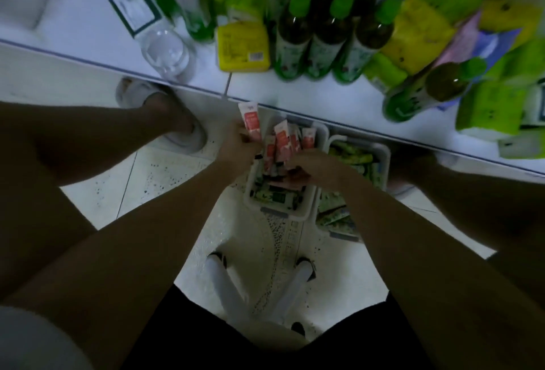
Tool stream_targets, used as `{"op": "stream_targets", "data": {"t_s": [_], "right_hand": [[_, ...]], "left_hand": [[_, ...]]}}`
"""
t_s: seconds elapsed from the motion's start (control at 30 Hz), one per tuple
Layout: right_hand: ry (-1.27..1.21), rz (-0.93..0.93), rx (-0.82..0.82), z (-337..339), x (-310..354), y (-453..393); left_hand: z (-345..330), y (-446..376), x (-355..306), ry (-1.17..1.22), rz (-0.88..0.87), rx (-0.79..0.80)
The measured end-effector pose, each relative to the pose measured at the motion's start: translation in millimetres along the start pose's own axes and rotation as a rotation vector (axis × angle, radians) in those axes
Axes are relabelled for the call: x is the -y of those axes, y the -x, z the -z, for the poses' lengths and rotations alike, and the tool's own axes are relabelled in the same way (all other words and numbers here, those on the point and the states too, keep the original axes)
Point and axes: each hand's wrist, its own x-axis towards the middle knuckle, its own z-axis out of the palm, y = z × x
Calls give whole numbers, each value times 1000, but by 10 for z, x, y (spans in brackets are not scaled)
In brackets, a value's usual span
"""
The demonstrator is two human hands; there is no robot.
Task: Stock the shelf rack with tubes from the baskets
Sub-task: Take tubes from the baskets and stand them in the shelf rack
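Left hand (236, 145) gripped one red-and-white plastic tube (250, 120) upright, long axis toward the white shelf rack (309, 95); right hand (306, 167) clutched several more over the white plastic basket (283, 213).

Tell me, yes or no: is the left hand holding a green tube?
No, the left hand grips a red-and-white tube above the basket.

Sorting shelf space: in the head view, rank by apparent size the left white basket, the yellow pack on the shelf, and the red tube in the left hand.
1. Left white basket
2. Yellow pack
3. Red tube, partly hidden by the left hand

The shelf sits nearer the camera, so the pack's true size is unsure.
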Motion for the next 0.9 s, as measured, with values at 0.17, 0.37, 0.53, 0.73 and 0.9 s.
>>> {"op": "stream_targets", "data": {"t_s": [0.17,0.37,0.53,0.73,0.9], "right_hand": [[-6,280,194,17,265,712],[-189,531,235,-80,651,1471],[-186,744,45,-158,974,2036],[-103,1029,-51,-267,1265,2711],[16,1240,-82,-247,1561,3277]], "left_hand": [[235,144,-598,8,-44,64],[533,544,-1333,22,-216,84],[724,956,-1865,-15,-416,175],[854,1418,-2509,-1,-572,176],[963,1686,-3039,-59,-747,190]]}}
